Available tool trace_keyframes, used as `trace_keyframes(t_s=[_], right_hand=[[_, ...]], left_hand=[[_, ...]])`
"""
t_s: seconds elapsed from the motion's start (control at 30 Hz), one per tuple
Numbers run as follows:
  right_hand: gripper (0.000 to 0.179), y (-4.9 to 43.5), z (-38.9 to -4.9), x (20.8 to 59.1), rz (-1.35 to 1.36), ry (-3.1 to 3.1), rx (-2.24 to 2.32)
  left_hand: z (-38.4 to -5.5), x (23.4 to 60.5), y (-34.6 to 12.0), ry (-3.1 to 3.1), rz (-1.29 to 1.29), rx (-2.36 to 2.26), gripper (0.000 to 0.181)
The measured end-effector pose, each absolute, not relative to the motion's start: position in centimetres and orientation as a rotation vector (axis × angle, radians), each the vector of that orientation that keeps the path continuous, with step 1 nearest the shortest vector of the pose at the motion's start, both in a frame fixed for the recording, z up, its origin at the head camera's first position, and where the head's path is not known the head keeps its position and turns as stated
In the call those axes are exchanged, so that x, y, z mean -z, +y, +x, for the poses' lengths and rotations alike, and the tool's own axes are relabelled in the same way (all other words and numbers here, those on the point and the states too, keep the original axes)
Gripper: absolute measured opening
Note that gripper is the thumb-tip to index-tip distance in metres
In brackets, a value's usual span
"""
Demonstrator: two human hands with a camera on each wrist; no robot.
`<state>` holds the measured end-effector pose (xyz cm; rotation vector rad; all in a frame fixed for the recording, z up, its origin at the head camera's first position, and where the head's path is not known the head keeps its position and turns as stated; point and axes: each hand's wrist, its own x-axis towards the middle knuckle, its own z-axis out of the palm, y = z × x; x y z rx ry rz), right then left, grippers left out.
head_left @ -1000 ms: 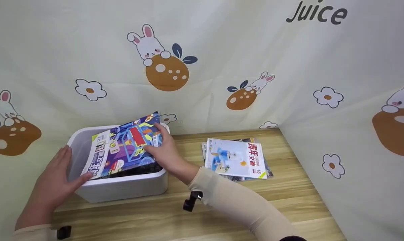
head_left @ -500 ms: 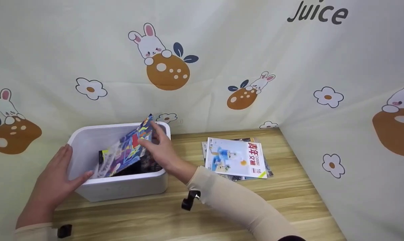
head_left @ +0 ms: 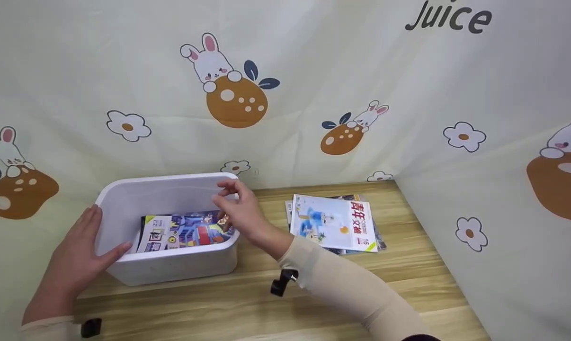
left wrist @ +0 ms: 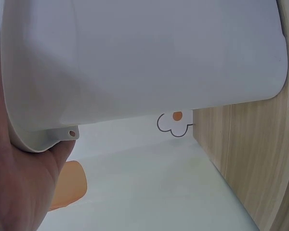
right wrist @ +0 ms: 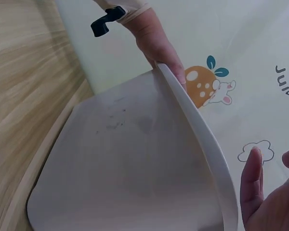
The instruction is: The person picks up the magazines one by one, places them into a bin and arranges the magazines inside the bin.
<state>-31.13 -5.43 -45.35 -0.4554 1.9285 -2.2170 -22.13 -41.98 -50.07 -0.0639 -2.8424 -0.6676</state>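
A white plastic storage bin (head_left: 172, 265) stands at the left of the table. My left hand (head_left: 75, 255) holds its near left corner, thumb over the front rim and fingers along the left side; the left wrist view shows the palm against the rim. A colourful magazine (head_left: 186, 232) lies face up inside the bin, its lower edge hidden by the front wall. Over the bin's right rim is my right hand (head_left: 240, 210), fingers loosely bent and holding nothing. The right wrist view shows its thumb and a fingertip apart beside the bin's wall.
Right of the bin, several overlapping magazines (head_left: 333, 222) lie on the wooden table (head_left: 285, 303), a white-covered one on top. A pale printed cloth (head_left: 295, 147) hangs close behind the table and along its right side.
The colourful magazine, tilted up in my right hand before, has gone down flat into the bin. My right hand has let go and shifted slightly right. The left hand has stayed put.
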Motion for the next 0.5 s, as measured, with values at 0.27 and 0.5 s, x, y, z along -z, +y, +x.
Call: trace_keyframes(t_s=[0.27, 0.5], right_hand=[[0.024, 2.3, -32.3, 47.9, -0.547, 2.167, 2.025], [0.024, 12.0, -33.7, 52.9, -0.555, 2.566, 1.604]], left_hand=[[-22.2, 50.1, -41.7, -2.843, -0.064, 0.660, 0.117], [-22.1, 49.9, -41.8, -2.851, -0.050, 0.651, 0.119]])
